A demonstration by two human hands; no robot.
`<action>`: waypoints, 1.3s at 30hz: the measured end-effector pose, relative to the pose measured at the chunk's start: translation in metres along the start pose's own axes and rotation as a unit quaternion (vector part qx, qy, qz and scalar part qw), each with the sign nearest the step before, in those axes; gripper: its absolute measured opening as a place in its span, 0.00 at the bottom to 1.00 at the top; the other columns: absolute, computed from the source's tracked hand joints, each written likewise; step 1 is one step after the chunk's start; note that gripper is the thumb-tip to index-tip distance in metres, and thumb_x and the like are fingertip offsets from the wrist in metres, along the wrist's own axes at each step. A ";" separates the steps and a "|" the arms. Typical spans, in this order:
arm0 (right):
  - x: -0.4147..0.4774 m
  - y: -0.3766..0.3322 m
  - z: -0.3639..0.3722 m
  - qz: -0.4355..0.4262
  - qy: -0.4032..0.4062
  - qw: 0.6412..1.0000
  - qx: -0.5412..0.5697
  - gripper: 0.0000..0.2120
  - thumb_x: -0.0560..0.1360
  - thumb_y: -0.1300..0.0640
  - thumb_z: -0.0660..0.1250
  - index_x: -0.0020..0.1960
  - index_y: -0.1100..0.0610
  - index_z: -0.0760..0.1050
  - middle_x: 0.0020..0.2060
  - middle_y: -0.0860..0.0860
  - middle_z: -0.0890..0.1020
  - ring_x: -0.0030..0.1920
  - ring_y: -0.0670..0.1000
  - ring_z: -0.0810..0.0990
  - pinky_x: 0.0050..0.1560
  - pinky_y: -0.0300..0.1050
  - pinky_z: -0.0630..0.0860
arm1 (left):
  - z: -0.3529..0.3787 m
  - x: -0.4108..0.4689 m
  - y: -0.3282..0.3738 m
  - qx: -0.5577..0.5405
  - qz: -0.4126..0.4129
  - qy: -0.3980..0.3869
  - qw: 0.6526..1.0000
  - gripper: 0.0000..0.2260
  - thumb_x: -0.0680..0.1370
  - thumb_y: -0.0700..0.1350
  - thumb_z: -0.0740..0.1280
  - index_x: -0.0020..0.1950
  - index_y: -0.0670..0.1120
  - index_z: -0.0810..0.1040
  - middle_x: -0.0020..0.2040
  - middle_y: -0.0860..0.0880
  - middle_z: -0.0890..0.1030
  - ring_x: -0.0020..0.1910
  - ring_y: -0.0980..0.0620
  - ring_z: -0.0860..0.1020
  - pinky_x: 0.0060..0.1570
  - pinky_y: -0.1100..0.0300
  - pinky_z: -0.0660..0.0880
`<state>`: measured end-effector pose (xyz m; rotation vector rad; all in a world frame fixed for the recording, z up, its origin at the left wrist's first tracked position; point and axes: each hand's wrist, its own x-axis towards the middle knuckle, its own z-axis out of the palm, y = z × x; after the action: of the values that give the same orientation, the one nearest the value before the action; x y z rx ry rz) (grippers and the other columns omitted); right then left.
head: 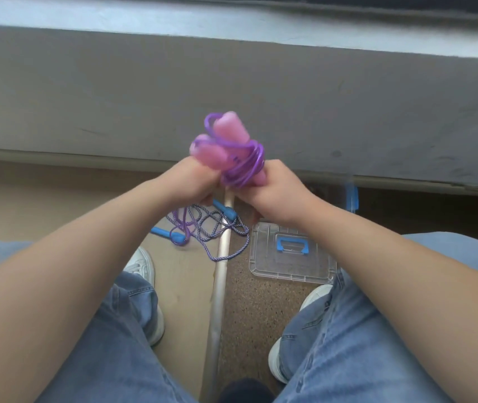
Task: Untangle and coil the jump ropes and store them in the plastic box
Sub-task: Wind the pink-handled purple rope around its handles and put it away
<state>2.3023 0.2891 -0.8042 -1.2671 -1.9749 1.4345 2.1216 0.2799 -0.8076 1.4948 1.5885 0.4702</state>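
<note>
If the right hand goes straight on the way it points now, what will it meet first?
Probably the grey wall; nothing shows between it and the right hand gripping the purple rope, though depth is unclear.

We see a grey ledge (232, 82) ahead, a metal strip (217, 301) dividing the floor (182, 286), white shoes (142, 266) and blue jeans (121, 344).

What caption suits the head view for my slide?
Left hand and right hand grip a purple jump rope coiled around its pink handles; a blue-handled rope lies tangled below.
</note>
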 end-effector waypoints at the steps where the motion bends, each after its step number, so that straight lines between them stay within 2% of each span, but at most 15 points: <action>1: 0.003 0.000 -0.003 0.024 0.038 0.998 0.035 0.05 0.74 0.63 0.68 0.39 0.60 0.79 0.29 0.53 0.78 0.26 0.55 0.79 0.26 0.53 0.79 | 0.005 0.000 0.001 0.016 -0.029 0.012 0.999 0.18 0.81 0.55 0.57 0.38 0.46 0.76 0.28 0.46 0.74 0.27 0.46 0.76 0.36 0.53 0.79; 4: 0.014 0.009 -0.019 0.114 0.140 0.984 -0.006 0.05 0.74 0.60 0.66 0.41 0.56 0.79 0.33 0.52 0.80 0.26 0.56 0.82 0.24 0.43 0.75 | 0.019 -0.002 0.006 0.068 -0.059 -0.027 0.996 0.25 0.84 0.59 0.50 0.43 0.44 0.76 0.28 0.47 0.73 0.25 0.47 0.75 0.32 0.58 0.74; 8: 0.021 0.025 -0.031 0.167 0.156 0.930 -0.288 0.06 0.71 0.58 0.64 0.45 0.59 0.76 0.43 0.59 0.82 0.46 0.64 0.82 0.45 0.46 0.76 | 0.026 -0.015 0.019 0.161 -0.019 -0.131 0.978 0.12 0.83 0.52 0.57 0.48 0.45 0.74 0.31 0.48 0.76 0.27 0.49 0.77 0.30 0.59 0.74; 11: 0.016 0.029 -0.018 0.195 0.070 0.902 -0.379 0.10 0.72 0.55 0.67 0.52 0.58 0.76 0.52 0.60 0.81 0.53 0.64 0.81 0.48 0.49 0.75 | 0.022 -0.013 0.022 0.311 0.083 -0.102 0.941 0.16 0.82 0.54 0.59 0.39 0.47 0.73 0.30 0.51 0.73 0.31 0.48 0.73 0.32 0.56 0.66; 14: 0.009 0.028 -0.005 0.165 -0.051 0.880 -0.443 0.11 0.74 0.49 0.67 0.50 0.56 0.74 0.47 0.57 0.79 0.45 0.61 0.78 0.42 0.47 0.73 | 0.016 -0.012 0.023 0.424 0.207 0.002 0.882 0.20 0.81 0.59 0.58 0.32 0.49 0.67 0.26 0.53 0.66 0.28 0.53 0.67 0.30 0.57 0.64; 16: 0.006 0.021 0.000 0.103 -0.133 0.871 -0.462 0.07 0.75 0.52 0.63 0.47 0.56 0.74 0.41 0.54 0.78 0.39 0.57 0.76 0.39 0.46 0.71 | 0.009 -0.010 0.025 0.453 0.206 0.057 0.865 0.22 0.80 0.63 0.56 0.32 0.51 0.65 0.28 0.52 0.69 0.32 0.49 0.69 0.30 0.58 0.63; 19: 0.002 0.006 0.002 0.012 -0.197 0.863 -0.465 0.07 0.76 0.56 0.60 0.39 0.54 0.70 0.35 0.53 0.75 0.35 0.56 0.74 0.37 0.45 0.71 | -0.002 -0.003 0.026 0.442 0.147 0.092 0.880 0.25 0.79 0.67 0.55 0.31 0.50 0.66 0.32 0.51 0.73 0.39 0.46 0.71 0.32 0.58 0.62; 22: -0.003 -0.001 0.003 -0.042 -0.244 0.858 -0.449 0.12 0.75 0.56 0.64 0.34 0.53 0.68 0.30 0.50 0.74 0.32 0.51 0.73 0.32 0.42 0.68 | -0.008 -0.002 0.017 0.384 0.117 0.093 0.911 0.28 0.78 0.69 0.56 0.26 0.51 0.70 0.26 0.52 0.72 0.33 0.49 0.71 0.30 0.58 0.63; 24: -0.008 -0.004 0.002 -0.055 -0.249 0.893 -0.371 0.17 0.76 0.56 0.67 0.30 0.52 0.66 0.26 0.48 0.71 0.26 0.46 0.69 0.28 0.38 0.64 | -0.009 -0.001 0.013 0.321 0.104 0.065 0.939 0.30 0.78 0.68 0.57 0.23 0.50 0.70 0.21 0.51 0.69 0.28 0.51 0.69 0.29 0.57 0.63; 26: -0.010 -0.006 -0.002 -0.050 -0.226 0.934 -0.273 0.18 0.76 0.55 0.68 0.29 0.55 0.67 0.23 0.49 0.71 0.24 0.46 0.68 0.26 0.36 0.65 | -0.008 0.004 0.014 0.278 0.065 0.053 0.957 0.31 0.80 0.66 0.57 0.22 0.49 0.71 0.20 0.50 0.66 0.26 0.50 0.66 0.30 0.56 0.62; 30: -0.003 0.000 -0.009 -0.049 -0.113 0.982 -0.146 0.13 0.73 0.53 0.70 0.37 0.62 0.76 0.31 0.62 0.77 0.28 0.56 0.73 0.32 0.52 0.77 | -0.013 0.009 -0.006 0.150 0.008 0.051 0.987 0.20 0.81 0.58 0.61 0.31 0.50 0.69 0.25 0.51 0.73 0.28 0.49 0.73 0.30 0.61 0.72; 32: 0.002 0.003 -0.013 -0.027 -0.033 0.994 -0.097 0.13 0.70 0.50 0.70 0.36 0.60 0.77 0.28 0.59 0.77 0.28 0.53 0.72 0.32 0.53 0.79 | -0.007 0.006 -0.013 0.171 0.052 0.023 0.984 0.14 0.77 0.54 0.58 0.37 0.48 0.74 0.32 0.49 0.78 0.33 0.42 0.76 0.35 0.56 0.77; 35: 0.012 0.010 -0.022 0.069 0.072 0.995 -0.013 0.08 0.70 0.55 0.71 0.37 0.59 0.78 0.24 0.49 0.75 0.25 0.55 0.81 0.28 0.52 0.80 | 0.008 0.001 0.000 0.225 0.050 0.007 0.973 0.21 0.84 0.54 0.52 0.39 0.47 0.76 0.34 0.49 0.78 0.35 0.46 0.76 0.36 0.55 0.69; 37: 0.019 0.018 -0.030 0.131 0.138 0.981 -0.047 0.05 0.71 0.58 0.68 0.40 0.59 0.78 0.28 0.51 0.78 0.26 0.59 0.83 0.32 0.56 0.83 | 0.016 0.000 -0.001 0.275 0.073 -0.018 0.959 0.14 0.84 0.54 0.54 0.46 0.48 0.74 0.35 0.51 0.76 0.37 0.46 0.75 0.37 0.54 0.65; 39: 0.024 0.026 -0.040 0.158 0.165 0.955 -0.188 0.06 0.68 0.58 0.63 0.42 0.59 0.76 0.35 0.57 0.81 0.32 0.63 0.83 0.40 0.55 0.83 | 0.017 -0.005 0.001 0.322 0.098 -0.020 0.942 0.10 0.82 0.53 0.57 0.49 0.49 0.72 0.35 0.51 0.74 0.37 0.44 0.75 0.36 0.54 0.65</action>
<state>2.3307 0.3327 -0.8161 -1.9226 -1.9270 0.9054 2.1355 0.2703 -0.8141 2.1476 1.6512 0.0087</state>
